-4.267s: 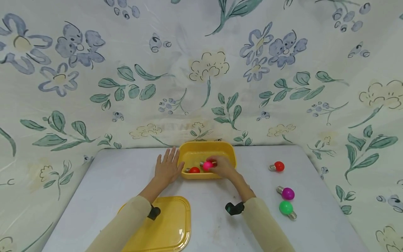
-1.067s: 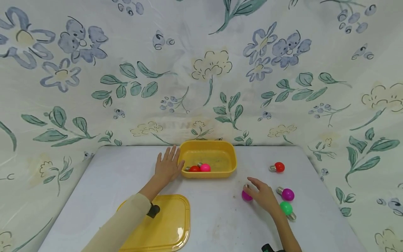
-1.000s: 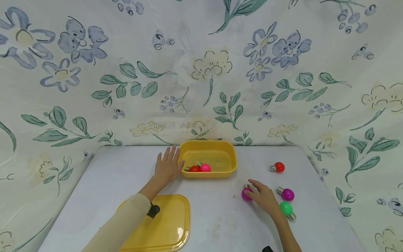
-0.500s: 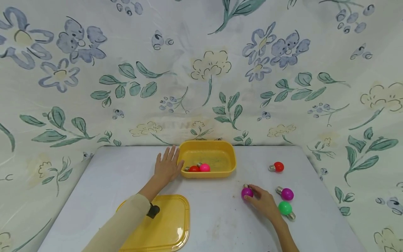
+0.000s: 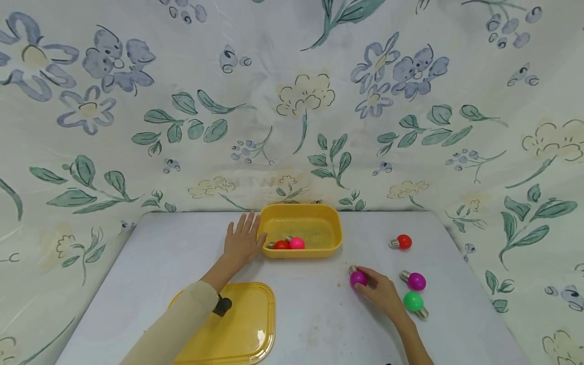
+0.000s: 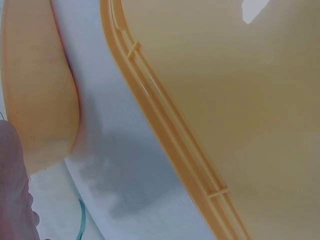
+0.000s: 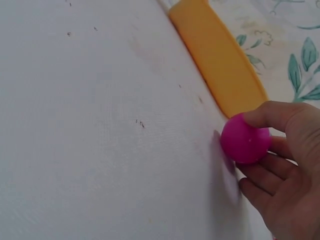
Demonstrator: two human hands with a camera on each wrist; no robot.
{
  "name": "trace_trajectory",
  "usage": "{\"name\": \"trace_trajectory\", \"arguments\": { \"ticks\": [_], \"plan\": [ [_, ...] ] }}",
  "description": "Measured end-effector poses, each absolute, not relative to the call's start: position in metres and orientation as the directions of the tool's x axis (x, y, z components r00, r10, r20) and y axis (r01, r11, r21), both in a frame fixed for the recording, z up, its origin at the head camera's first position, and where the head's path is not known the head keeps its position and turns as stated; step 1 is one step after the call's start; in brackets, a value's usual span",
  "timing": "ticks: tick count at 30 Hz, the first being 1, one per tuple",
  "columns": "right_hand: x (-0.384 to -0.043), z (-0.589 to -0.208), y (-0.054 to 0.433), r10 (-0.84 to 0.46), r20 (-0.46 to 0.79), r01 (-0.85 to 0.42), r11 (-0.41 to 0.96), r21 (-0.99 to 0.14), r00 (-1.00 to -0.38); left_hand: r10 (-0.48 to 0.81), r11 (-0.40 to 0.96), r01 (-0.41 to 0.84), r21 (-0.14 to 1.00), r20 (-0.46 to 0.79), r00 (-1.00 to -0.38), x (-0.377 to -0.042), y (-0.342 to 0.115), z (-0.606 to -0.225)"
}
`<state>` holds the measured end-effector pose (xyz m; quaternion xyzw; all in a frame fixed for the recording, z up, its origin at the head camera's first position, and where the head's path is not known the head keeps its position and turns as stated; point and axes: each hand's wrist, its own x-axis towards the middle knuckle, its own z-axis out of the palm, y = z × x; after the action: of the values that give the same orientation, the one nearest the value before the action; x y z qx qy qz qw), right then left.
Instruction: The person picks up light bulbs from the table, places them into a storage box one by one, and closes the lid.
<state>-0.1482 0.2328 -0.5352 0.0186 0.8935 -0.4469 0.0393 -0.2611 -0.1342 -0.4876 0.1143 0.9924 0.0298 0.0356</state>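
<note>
My right hand (image 5: pixel 382 295) pinches a purple light bulb (image 5: pixel 358 280) between thumb and fingers, on the white table in front of the yellow box (image 5: pixel 301 253). In the right wrist view the thumb lies over the round purple globe (image 7: pixel 246 142), with fingers curled behind and below it. The bulb's metal base points toward the box. My left hand (image 5: pixel 242 244) has its fingers spread straight, with the palm side at the box's left wall. Inside the box a red bulb (image 5: pixel 282 245) and a pink bulb (image 5: pixel 297 243) lie near the front left.
On the right of the table lie a red bulb (image 5: pixel 404 242), a second purple bulb (image 5: pixel 416 281) and a green bulb (image 5: pixel 413 301). A flat yellow lid (image 5: pixel 237 324) lies at the front left, under the left forearm. Floral cloth (image 5: pixel 301 167) hangs behind the table.
My right hand has left the pink bulb in the box and come back to the right. Its fingers have closed on the purple bulb, which has tilted slightly. My left hand stays put.
</note>
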Motion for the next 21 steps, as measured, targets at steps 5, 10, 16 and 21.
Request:
{"name": "trace_trajectory", "arguments": {
  "ticks": [5,10,16,21],
  "plan": [
    [-0.148,-0.536,0.232,0.003,-0.081,0.068,0.569,-0.819,-0.997,0.227,0.973,0.223,0.061,-0.070,-0.971,-0.261,-0.134,-0.486],
    [-0.149,-0.534,0.231,-0.012,-0.056,0.040,0.552,-0.833,-0.998,0.226,0.973,0.223,0.051,-0.073,-0.971,-0.260,-0.134,-0.485],
    [-0.153,-0.528,0.231,-0.068,0.009,-0.044,0.525,-0.850,-0.998,0.228,0.973,0.224,0.054,-0.082,-0.970,-0.261,-0.134,-0.486],
    [-0.161,-0.520,0.228,-0.093,0.048,-0.089,0.513,-0.854,-0.994,0.224,0.974,0.221,0.040,-0.074,-0.972,-0.261,-0.134,-0.487]
  ]
}}
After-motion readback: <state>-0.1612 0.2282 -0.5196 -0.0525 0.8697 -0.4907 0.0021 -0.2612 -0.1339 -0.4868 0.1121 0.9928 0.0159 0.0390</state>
